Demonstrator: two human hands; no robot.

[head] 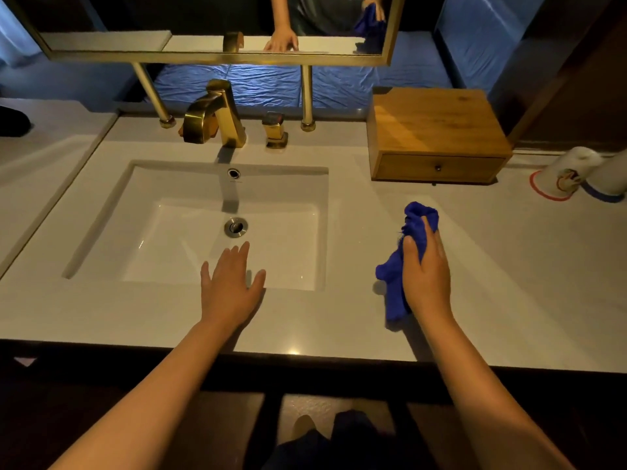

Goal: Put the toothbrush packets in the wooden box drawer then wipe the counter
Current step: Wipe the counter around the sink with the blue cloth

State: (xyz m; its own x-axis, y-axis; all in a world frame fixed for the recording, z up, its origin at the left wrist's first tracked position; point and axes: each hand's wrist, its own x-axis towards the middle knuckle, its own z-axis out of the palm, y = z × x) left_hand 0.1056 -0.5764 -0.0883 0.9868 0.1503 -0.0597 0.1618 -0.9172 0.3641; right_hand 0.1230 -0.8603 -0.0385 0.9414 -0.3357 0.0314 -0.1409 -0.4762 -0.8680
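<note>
Two bare forearms reach up from the bottom of the frame over a white desk. At lower centre, the left hand [230,290] lies flat at the near rim of the sink [305,232], its fingers [242,256] spread and stretched over the basin. Right of centre, the right hand [425,269] has its fingers closed around a bunched blue cloth [395,279], whose loose lower end hangs against the desk [509,266]. Above it, at upper right of the frame, the wooden box [437,127] stands on the desk with its drawer [437,167] shut; no toothbrush packets can be seen. Two paper cups [559,178] lie on their sides at the right edge, just right of the box. A gold faucet [217,113] and a gold handle [275,130] stand behind the sink. Across the top of the frame, a gold-framed mirror [217,57] reflects both hands and the cloth.
</note>
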